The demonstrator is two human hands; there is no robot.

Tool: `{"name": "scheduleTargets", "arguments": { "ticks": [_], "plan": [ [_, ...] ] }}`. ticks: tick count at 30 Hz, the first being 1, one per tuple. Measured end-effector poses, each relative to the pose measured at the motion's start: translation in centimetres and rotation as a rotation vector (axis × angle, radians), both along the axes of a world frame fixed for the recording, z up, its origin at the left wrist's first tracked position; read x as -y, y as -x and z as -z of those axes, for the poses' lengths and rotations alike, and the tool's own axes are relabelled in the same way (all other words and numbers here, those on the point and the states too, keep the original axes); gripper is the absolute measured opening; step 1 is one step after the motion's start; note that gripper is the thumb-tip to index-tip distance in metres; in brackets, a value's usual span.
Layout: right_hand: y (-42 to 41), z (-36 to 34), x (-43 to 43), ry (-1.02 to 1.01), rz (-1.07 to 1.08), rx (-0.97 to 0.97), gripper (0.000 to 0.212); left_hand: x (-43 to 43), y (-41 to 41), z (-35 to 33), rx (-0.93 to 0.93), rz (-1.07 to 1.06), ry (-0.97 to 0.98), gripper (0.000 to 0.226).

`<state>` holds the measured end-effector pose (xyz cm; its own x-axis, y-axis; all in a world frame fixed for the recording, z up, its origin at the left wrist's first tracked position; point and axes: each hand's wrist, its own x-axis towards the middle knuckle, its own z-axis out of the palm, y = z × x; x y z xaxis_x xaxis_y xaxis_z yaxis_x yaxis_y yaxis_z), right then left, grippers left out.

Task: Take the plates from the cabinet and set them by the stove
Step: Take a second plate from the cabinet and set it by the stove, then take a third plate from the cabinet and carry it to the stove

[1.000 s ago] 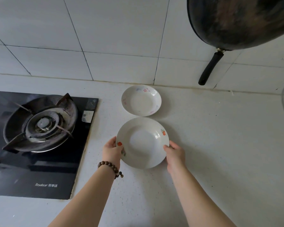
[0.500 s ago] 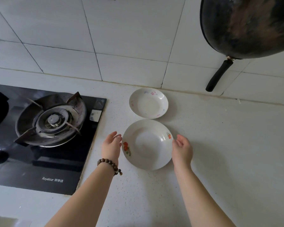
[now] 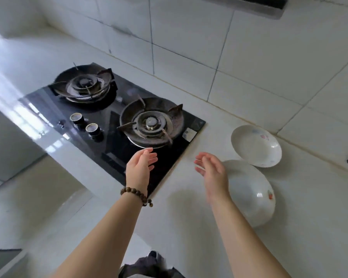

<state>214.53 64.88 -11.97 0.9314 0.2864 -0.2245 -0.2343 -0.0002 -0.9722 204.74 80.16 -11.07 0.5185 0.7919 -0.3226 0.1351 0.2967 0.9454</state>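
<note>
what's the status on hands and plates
Left hand open, right hand open, both empty. Near plate and far plate resting on counter, right of stove. Nothing blocking them.

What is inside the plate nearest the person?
The near plate shows only bare white glaze and a red painted motif at its rim. The right hand and forearm cover its left edge, so that part cannot be checked.

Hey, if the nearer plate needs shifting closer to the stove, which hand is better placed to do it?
Probably the right hand: it hangs open over the stove-side rim of the nearer plate. The left hand, also open, is over the stove, farther off.
</note>
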Motion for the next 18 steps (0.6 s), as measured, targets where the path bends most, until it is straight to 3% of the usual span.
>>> {"name": "scheduleTargets", "arguments": {
  "ticks": [6,18],
  "plan": [
    [5.0,-1.2,-8.4,0.01,-0.367,-0.006,0.024,-4.6,8.8,-0.4,-0.001,-0.304,0.021,0.024],
    [16.7,-0.7,-21.8,0.032,-0.805,-0.081,0.022,-11.2,24.9,0.2,-0.001,-0.772,-0.002,0.027]
  ]
}}
